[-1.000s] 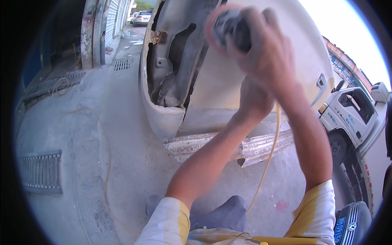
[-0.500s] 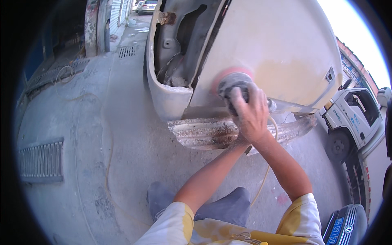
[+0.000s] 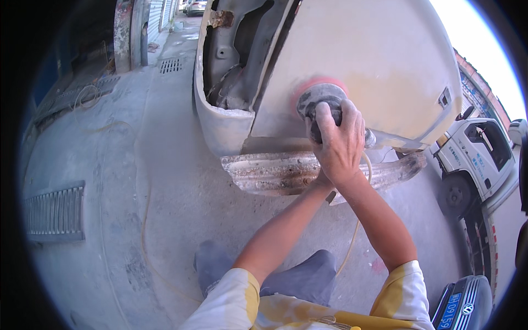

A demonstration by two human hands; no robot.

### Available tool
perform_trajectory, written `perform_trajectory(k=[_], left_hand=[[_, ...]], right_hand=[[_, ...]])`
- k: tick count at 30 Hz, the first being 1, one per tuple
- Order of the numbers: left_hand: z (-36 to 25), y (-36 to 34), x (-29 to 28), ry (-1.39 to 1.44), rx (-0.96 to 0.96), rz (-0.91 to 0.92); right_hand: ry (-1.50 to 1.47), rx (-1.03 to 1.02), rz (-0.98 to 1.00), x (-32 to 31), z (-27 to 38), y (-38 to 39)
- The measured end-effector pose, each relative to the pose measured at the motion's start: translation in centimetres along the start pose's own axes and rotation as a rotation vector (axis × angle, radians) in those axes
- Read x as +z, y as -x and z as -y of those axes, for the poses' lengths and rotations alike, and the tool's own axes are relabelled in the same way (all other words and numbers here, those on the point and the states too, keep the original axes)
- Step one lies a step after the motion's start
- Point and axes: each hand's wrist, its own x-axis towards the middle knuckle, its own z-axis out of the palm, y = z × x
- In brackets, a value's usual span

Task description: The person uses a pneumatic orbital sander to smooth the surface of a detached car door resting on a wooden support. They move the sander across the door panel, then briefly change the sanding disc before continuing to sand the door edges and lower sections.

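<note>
My right hand (image 3: 344, 140) is closed over the dark, dusty body of an air sander (image 3: 319, 99) with a round pink pad. The pad lies against the pale panel (image 3: 379, 38) of a vehicle, which has a tan patch to the right of the sander. From below, my left forearm (image 3: 283, 234) crosses behind my right wrist, and my left hand is hidden there. A thin cream hose (image 3: 352, 247) hangs from the sander's right side. Left of the panel is an open cavity (image 3: 228, 55) with bare metal, rust and a ragged lower edge.
Below the panel runs a rusty, ribbed metal bumper step (image 3: 269, 171). More hose (image 3: 146, 220) trails over the dusty concrete floor at the left, near a floor grate (image 3: 55, 214). A white truck (image 3: 478, 148) and a dark car (image 3: 467, 302) stand at the right.
The sander and my right hand have moved slightly up and to the right over the panel. The grip on the sander stays.
</note>
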Motion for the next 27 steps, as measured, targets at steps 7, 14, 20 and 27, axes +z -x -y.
perform_trajectory(k=[7, 14, 20, 27], left_hand=[[-0.1, -0.1, -1.1, 0.009, 0.0, -0.02], [-1.3, 0.2, -0.1, 0.061, -0.01, 0.001], [-2.0, -1.1, 0.7, 0.091, 0.011, 0.015], [-3.3, -0.9, 0.9, 0.124, 0.013, 0.019]], right_hand=[[-0.01, -0.098, -0.007, 1.2, 0.6, 0.6], [-0.013, 0.074, -0.074, 0.8, -1.0, 2.1], [0.025, -0.113, 0.014, 1.5, -0.3, 1.6], [-0.057, 0.043, 0.152, -0.9, -2.6, 2.1]])
